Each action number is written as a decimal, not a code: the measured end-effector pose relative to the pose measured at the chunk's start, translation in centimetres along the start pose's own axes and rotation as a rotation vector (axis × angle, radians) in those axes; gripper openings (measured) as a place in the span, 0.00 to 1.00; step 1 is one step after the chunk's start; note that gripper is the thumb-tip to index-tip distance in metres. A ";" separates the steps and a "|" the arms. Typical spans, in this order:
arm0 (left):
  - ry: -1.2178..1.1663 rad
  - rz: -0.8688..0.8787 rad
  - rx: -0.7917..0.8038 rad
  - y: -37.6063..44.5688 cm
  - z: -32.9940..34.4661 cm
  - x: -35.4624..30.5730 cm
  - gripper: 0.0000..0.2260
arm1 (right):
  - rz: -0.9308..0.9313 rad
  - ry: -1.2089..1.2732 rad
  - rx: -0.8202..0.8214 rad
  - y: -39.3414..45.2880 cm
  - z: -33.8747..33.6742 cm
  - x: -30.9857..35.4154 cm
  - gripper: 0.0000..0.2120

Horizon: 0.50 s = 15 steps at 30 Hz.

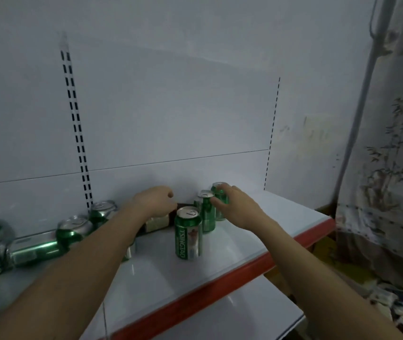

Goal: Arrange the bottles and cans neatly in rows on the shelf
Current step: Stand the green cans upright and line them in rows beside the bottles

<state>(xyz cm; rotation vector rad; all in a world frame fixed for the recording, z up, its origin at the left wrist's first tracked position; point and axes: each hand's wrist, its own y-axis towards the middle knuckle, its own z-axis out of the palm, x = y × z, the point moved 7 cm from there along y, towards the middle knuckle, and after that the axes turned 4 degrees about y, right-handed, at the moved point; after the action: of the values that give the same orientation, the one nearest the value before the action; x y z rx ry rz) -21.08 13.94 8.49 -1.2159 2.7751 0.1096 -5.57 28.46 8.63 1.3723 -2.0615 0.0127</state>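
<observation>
Three upright green cans form a row running front to back on the white shelf (232,244): the front can (187,239), the middle can (207,214) and the back can (220,200). My right hand (236,204) curls round the back can near the wall. To the left, my left hand (156,201) wraps its fingers over a dark bottle lying on its side (157,223); my forearm hides most of the bottle. Several more green cans (72,233) stand or lie scattered along the left of the shelf.
The shelf has a red front edge (244,271) and a white back panel with slotted uprights (77,133). A lower white shelf (220,322) sits below. A patterned curtain (392,168) hangs at the right, with clutter on the floor under it.
</observation>
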 end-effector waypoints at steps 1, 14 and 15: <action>0.002 -0.018 0.005 0.7 0.3 0.1 0.25 | 0.009 0.082 -0.013 0.7 0.1 -0.8 0.20; 0.213 -0.039 0.117 5.7 5.5 1.4 0.28 | 0.093 0.010 -0.018 0.5 8.8 -8.8 0.19; 0.249 -0.032 0.094 5.9 5.7 1.4 0.27 | 0.094 -0.044 0.009 0.5 9.3 -9.0 0.20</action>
<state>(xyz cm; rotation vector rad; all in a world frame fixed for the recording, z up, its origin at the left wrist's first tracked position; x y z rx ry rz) -25.98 17.56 2.77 -1.3330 2.9264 -0.1867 -8.55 32.80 -3.22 1.2899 -2.1636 0.0321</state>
